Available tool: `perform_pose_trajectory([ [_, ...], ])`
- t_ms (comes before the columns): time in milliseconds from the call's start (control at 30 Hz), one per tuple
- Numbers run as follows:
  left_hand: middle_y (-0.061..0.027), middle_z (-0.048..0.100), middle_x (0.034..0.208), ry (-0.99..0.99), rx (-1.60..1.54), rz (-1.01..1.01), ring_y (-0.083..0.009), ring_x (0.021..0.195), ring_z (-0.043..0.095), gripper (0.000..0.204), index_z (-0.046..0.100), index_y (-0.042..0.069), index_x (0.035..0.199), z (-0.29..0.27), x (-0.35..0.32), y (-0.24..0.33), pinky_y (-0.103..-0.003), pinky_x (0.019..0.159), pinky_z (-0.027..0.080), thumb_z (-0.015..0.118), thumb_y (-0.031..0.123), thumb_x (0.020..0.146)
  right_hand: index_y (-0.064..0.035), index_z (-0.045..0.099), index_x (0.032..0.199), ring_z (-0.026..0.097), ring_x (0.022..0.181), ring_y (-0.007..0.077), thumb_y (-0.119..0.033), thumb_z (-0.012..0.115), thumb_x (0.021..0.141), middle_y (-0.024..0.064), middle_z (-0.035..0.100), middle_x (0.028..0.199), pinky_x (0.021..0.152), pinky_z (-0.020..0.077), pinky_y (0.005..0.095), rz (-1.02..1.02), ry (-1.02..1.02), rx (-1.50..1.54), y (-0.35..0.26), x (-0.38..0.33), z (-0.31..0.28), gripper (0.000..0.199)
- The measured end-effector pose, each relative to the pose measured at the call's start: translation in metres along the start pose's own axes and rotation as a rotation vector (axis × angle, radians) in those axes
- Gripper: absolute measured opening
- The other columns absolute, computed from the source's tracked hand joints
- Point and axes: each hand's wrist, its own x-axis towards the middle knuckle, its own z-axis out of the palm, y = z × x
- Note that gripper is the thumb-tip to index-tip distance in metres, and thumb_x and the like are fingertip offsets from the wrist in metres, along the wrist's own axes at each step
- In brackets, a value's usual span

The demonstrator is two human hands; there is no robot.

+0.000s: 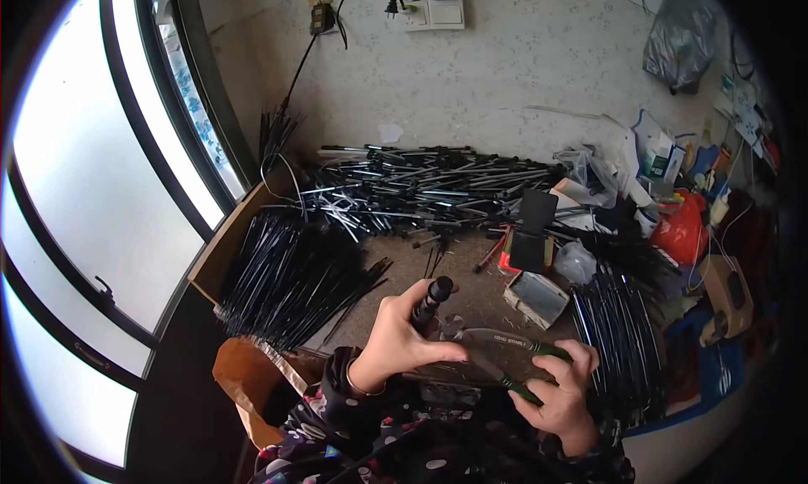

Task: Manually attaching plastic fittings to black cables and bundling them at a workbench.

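Observation:
My left hand (389, 341) is closed around a black cylindrical part with a round knobbed end (438, 289), thumb stretched out toward the right. Green-handled pliers (498, 337) are gripped in my right hand (562, 393), their handles spread apart. The head of the pliers points left and lies close beside the black part; whether it touches cannot be made out. Just beyond my left hand, a few thin dark rods (435, 258) stick up.
A big heap of black and silver rods (421, 185) lies along the wall. Thin black rods are bundled at left (286, 273) and right (619, 341). Near the right bundle sit a small open box (537, 299), a red plastic bag (680, 229) and a cardboard piece (725, 295).

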Motion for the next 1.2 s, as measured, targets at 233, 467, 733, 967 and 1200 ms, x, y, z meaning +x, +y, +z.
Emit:
perform_pose_trajectory([
  [233, -0.0002, 0.056, 0.072, -0.107, -0.277, -0.060, -0.0032, 0.068, 0.047, 0.056, 0.060, -0.001, 0.098, -0.003, -0.004, 0.016, -0.020, 0.059, 0.040, 0.087, 0.028, 0.057, 0.0036, 0.058, 0.095, 0.063, 0.080, 0.0300, -0.017, 0.074, 0.072, 0.0097, 0.059, 0.077, 0.058, 0.0505, 0.0336, 0.967, -0.465, 1.918, 0.011, -0.035, 0.013, 0.035],
  [467, 0.0009, 0.059, 0.075, -0.186, -0.241, -0.046, -0.0041, 0.069, 0.049, 0.045, 0.062, -0.001, 0.089, 0.003, -0.002, 0.013, -0.021, 0.061, 0.041, 0.084, 0.028, 0.063, 0.0050, 0.053, 0.104, 0.064, 0.070, 0.0252, -0.005, 0.066, 0.077, 0.0129, 0.061, 0.080, 0.055, 0.0489, 0.0319, 0.635, -0.382, 0.946, -0.014, -0.006, 0.030, 0.031],
  [733, 0.0029, 0.056, 0.070, -0.064, -0.529, -0.173, -0.0036, 0.068, 0.050, 0.027, 0.062, 0.000, 0.089, -0.007, -0.008, 0.019, -0.020, 0.061, 0.041, 0.069, 0.026, 0.081, 0.0009, 0.057, 0.103, 0.061, 0.060, 0.0210, -0.006, 0.065, 0.078, 0.0114, 0.064, 0.080, 0.055, 0.0466, 0.0324, 0.604, -0.517, 1.208, 0.009, -0.029, 0.044, 0.027],
  [967, 0.0006, 0.060, 0.074, -0.190, -0.615, -0.095, -0.0040, 0.071, 0.053, 0.038, 0.062, 0.000, 0.091, 0.006, -0.001, 0.011, -0.020, 0.063, 0.042, 0.080, 0.026, 0.069, 0.0043, 0.057, 0.109, 0.062, 0.055, 0.0233, -0.019, 0.074, 0.072, 0.0147, 0.064, 0.072, 0.051, 0.0472, 0.0305, 0.711, -0.400, 1.523, -0.017, -0.044, 0.091, 0.047],
  [1200, -0.0015, 0.060, 0.076, -0.167, -0.500, -0.104, -0.0056, 0.070, 0.053, 0.051, 0.062, 0.000, 0.091, -0.021, -0.006, 0.003, -0.021, 0.061, 0.041, 0.087, 0.028, 0.056, 0.0023, 0.055, 0.111, 0.061, 0.060, 0.0185, -0.021, 0.071, 0.077, 0.0124, 0.064, 0.076, 0.055, 0.0475, 0.0279, 0.634, -0.481, 1.025, 0.004, -0.021, 0.038, 0.044],
])
